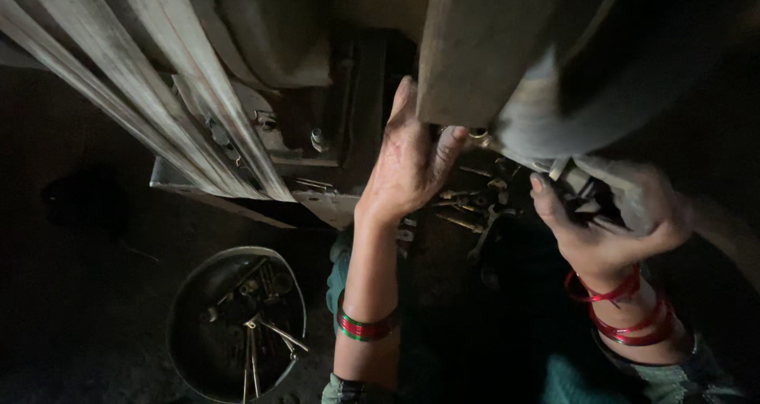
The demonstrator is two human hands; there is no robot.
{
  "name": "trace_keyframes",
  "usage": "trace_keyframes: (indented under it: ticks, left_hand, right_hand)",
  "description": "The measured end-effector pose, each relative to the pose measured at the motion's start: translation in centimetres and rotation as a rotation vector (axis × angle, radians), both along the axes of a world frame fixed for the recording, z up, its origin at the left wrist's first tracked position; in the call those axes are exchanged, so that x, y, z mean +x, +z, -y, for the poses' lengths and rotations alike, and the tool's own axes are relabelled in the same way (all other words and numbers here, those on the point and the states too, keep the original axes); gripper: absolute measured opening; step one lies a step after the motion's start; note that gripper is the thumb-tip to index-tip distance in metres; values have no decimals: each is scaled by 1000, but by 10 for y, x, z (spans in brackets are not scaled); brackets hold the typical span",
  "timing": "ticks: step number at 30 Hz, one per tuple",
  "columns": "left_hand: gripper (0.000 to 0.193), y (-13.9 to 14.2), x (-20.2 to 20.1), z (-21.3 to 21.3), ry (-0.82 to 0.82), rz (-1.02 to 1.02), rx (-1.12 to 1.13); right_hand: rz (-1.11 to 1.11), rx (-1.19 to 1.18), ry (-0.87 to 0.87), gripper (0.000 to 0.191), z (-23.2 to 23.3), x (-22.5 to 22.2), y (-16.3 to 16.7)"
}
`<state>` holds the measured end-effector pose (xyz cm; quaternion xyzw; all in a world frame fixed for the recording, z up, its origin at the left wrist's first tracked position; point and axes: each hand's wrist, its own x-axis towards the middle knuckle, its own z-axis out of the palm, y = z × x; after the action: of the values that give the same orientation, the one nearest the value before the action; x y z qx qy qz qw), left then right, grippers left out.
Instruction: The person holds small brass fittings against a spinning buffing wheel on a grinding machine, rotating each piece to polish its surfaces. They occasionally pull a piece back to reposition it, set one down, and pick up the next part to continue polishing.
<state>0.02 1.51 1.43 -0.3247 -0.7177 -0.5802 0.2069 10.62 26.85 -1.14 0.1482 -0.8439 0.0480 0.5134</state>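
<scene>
Left hand: raised at centre frame, fingers spread open, palm laid flat against the edge of the dull grey metal panel; thumb tip just beside the small brass-coloured fitting.
Right hand: at 4 o'clock from the fitting, fingers curled around the underside of the dusty curved grey metal housing; whether anything small is pinched inside cannot be told.
Brass-coloured fitting: set at the lower rim of the housing, between the two hands, close to frame centre.
Wrists: red and green bangle on the left forearm at 6 o'clock of the left hand; stack of red bangles on the right wrist.
Loose spanners and bolts: scattered on the dark floor below the fitting, between the forearms.
Round dark metal pan: at 7 o'clock in the frame, with wrenches and small parts lying inside.
Pale ribbed sheet-metal strips: slanting across the 10 o'clock area, well apart from the hands.
</scene>
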Motion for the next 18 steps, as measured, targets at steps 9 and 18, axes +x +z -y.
trace_keyframes:
  ticks: [9, 18]
  left_hand:
    - [38, -2, -1, -9, 50, -74, 50]
    - [21, 1, -10, -15, 72, -85, 64]
  right_hand:
    - [71, -134, 281, 98, -17, 5, -8]
    - [62, -75, 210, 101, -13, 1, 0]
